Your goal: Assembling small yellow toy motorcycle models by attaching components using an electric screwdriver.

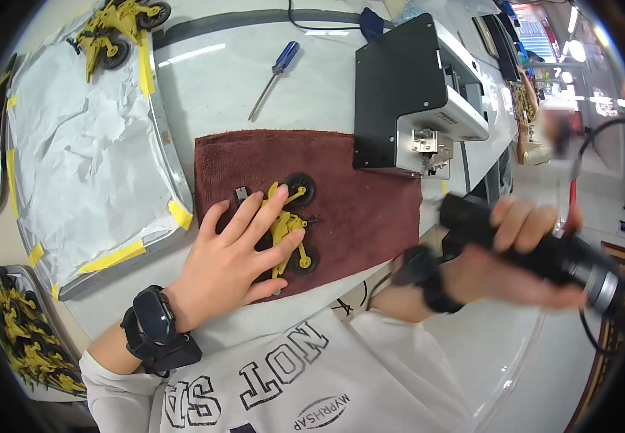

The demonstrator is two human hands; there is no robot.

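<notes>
A yellow toy motorcycle point(283, 229) with black wheels lies on its side on a maroon towel point(370, 224). Over it lies my left hand point(229, 256), fingers spread and bent, thumb and index finger on either side of its body, holding it against the cloth. The palm hides part of the toy. A small dark piece point(241, 193) shows by the fingertips. To the right, raised off the table, my right hand point(525, 234) is wrapped round a black cylindrical electric screwdriver point(467, 215) with a cord; it is blurred by motion.
A blue-handled screwdriver point(282, 59) lies beyond the towel. At its far right stands a black and white machine point(399, 86). Left is a paper-lined tray point(88, 166) with a toy motorcycle point(114, 36); another tray point(31, 278) holds several. A person point(540, 137) sits far right.
</notes>
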